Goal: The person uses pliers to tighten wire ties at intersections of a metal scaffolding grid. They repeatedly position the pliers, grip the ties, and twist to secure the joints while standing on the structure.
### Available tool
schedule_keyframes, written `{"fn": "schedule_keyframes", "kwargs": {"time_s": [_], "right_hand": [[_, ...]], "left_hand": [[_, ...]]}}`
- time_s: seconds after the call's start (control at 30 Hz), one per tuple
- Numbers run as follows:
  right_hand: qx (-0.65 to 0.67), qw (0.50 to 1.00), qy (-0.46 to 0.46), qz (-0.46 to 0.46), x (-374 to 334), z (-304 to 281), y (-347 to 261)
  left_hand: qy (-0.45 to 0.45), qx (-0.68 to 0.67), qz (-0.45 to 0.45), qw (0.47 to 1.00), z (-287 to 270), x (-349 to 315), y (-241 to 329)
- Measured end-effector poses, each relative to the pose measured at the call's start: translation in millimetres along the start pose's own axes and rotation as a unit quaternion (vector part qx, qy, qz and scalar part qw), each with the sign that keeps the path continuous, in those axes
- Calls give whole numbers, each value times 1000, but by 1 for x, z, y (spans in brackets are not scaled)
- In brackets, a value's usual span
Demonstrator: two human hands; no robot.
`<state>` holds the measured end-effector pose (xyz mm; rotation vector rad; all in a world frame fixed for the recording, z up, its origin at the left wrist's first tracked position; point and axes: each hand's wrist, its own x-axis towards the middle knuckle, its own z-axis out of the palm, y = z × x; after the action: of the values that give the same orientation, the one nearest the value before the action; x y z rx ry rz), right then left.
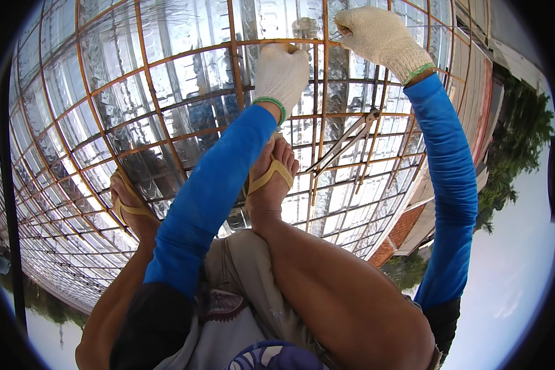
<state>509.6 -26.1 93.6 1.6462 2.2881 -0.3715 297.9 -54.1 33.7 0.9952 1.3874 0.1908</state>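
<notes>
I'm curling both hands: left hand [282, 73] at the rebar grid [234, 49], right hand [381, 38] over it; can't tell what either's pinching.

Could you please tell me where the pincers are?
In the head view, the pincers lie right of centre on the rusty rebar mesh, between the right foot and the blue right sleeve.

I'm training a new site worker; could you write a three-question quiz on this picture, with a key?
1. True or false: neither the left hand nor the right hand holds the long-handled metal pincers.
2. Fill in: both off-white knit gloves have ____ wrist edges.
3. Which footwear shows? A, black rubber boots; B, yellow thong sandals; C, white canvas shoes.

Key: 1, true; 2, green; 3, B.
</notes>
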Motion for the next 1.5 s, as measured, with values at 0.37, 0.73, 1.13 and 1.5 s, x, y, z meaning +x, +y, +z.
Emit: {"fn": "schedule_keyframes", "kwargs": {"time_s": [0.37, 0.73, 1.13, 1.5], "right_hand": [[34, 992, 73, 94, -13, 9, -41], [126, 957, 181, 190, -46, 48, -77], [248, 910, 212, 256, -49, 54, -85], [273, 884, 260, 277, -50, 58, -74]], "left_hand": [[8, 71, 159, 985, -6, 4, -10], [-61, 193, 247, 948, -20, 19, -5], [-6, 392, 401, 828, -25, 26, 0], [-96, 488, 535, 683, -46, 27, 27]]}}
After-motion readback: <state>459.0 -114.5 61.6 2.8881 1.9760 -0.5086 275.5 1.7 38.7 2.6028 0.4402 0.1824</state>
